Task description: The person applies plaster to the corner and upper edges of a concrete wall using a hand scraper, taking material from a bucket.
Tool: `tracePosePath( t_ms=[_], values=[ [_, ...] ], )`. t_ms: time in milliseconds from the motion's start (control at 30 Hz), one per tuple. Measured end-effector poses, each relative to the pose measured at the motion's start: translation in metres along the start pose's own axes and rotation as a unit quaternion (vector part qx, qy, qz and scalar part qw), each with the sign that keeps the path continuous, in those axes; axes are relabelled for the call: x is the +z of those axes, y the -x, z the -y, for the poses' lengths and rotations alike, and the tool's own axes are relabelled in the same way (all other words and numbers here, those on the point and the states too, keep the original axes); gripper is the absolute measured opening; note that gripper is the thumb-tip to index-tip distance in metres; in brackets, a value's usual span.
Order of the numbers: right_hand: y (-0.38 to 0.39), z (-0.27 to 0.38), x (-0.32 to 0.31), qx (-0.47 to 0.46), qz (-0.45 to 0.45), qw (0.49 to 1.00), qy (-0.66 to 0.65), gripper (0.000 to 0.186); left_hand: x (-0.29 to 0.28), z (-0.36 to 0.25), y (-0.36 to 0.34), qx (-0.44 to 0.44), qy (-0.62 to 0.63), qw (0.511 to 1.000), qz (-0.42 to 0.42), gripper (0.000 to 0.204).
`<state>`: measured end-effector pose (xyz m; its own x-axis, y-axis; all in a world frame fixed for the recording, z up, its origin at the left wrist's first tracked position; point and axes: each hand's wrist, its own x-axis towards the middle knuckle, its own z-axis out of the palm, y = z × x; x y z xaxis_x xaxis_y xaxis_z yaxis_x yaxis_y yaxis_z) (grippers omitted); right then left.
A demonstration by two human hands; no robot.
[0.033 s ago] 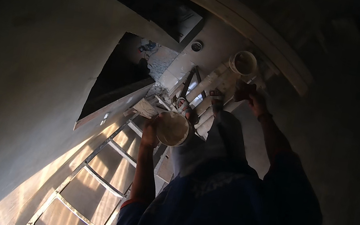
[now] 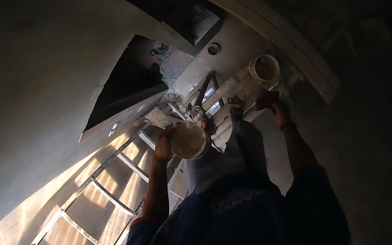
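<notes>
My left hand grips the side of a round, pale bucket, held in front of my body. The bucket's open top faces up, and its inside looks stained with a pale material. My right hand is raised on the right, closed around a dark reddish thing; shadow hides what kind it is. Just beyond that hand, a second pale bucket stands on the planks. My feet are on the planks below.
A ladder slants along the lower left. Beside it, the plastered wall has a dark opening. A small round container is farther off below. A long beam or ledge curves across the far right.
</notes>
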<state>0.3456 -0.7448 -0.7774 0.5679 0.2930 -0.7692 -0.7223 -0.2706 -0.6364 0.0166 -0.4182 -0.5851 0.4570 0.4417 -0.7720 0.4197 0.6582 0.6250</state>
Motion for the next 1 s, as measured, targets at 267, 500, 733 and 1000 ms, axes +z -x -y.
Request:
tracePosePath(
  t_ms=[267, 500, 733, 1000],
  values=[
    [-0.142, -0.066, -0.037, -0.137, -0.147, 0.863, 0.464, 0.035, 0.017, 0.055, -0.074, 0.026, -0.002, 0.999, -0.041, 0.036],
    [-0.261, -0.079, -0.031, -0.209, -0.081, 0.679, 0.699, 0.041, 0.027, 0.087, -0.133, 0.047, -0.022, 0.993, -0.109, 0.04],
    [-0.339, -0.085, -0.09, -0.257, -0.036, 0.527, 0.809, 0.043, 0.051, 0.091, -0.178, 0.056, -0.009, 0.996, -0.067, 0.035],
    [-0.291, -0.079, 0.013, -0.237, 0.055, 0.794, 0.558, 0.035, 0.053, 0.059, -0.16, 0.056, 0.001, 0.998, -0.025, 0.034]
  ],
)
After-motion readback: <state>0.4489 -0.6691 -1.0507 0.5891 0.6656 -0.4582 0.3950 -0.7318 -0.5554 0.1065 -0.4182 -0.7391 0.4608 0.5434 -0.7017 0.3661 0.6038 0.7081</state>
